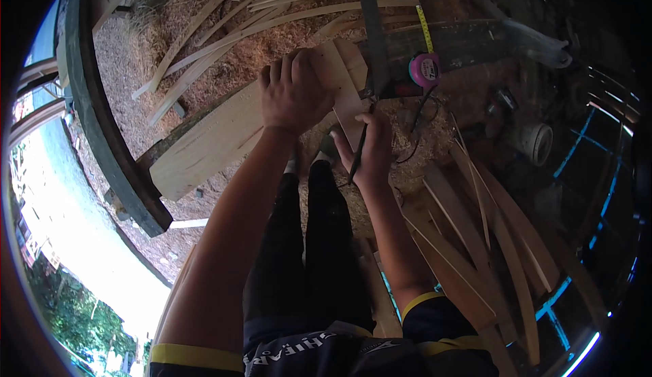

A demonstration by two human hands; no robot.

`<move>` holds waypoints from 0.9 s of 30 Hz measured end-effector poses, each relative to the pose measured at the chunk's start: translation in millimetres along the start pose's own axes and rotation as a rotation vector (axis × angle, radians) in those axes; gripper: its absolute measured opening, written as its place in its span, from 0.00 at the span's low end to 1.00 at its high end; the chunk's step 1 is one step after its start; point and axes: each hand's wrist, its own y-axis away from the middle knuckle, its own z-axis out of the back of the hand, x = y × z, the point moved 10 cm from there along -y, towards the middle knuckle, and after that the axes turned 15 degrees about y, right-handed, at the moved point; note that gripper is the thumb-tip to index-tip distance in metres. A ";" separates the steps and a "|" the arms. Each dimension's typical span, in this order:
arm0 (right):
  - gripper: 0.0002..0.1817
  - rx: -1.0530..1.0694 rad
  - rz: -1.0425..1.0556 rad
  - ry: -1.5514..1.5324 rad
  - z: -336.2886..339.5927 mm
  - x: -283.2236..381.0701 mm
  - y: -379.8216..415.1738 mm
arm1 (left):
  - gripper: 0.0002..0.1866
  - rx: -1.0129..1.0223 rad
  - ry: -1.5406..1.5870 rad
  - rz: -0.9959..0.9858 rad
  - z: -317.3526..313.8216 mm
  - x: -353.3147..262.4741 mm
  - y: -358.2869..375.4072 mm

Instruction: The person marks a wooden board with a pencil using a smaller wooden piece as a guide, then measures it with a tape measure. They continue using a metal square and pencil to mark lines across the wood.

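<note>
My left hand [295, 95] bears down on a short pale board [336, 68], its fingers curled against the wood. This board lies crosswise over a long pale plank [207, 146]. In my right hand [373, 149] is a thin dark pencil [357, 154], its upper end near the short board's right edge. Just beyond the pencil, a dark flat bar [371, 30] that looks like a try square's blade reaches away from me. A pink tape measure [425, 70] sits right of it, with some yellow tape drawn out upward.
Long thin wood strips [272, 13] lie over the sawdust-covered ground ahead. A thick dark beam [102, 119] stands at the left. Several planks [468, 227] are piled at the lower right, and a white bucket [536, 142] lies at the right. A dark cable [414, 129] curls near the tape measure.
</note>
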 end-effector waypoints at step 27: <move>0.22 -0.302 -0.234 0.118 116.5 -122.3 -10.0 | 0.42 0.014 0.043 -0.028 -6.8 1.3 -2.6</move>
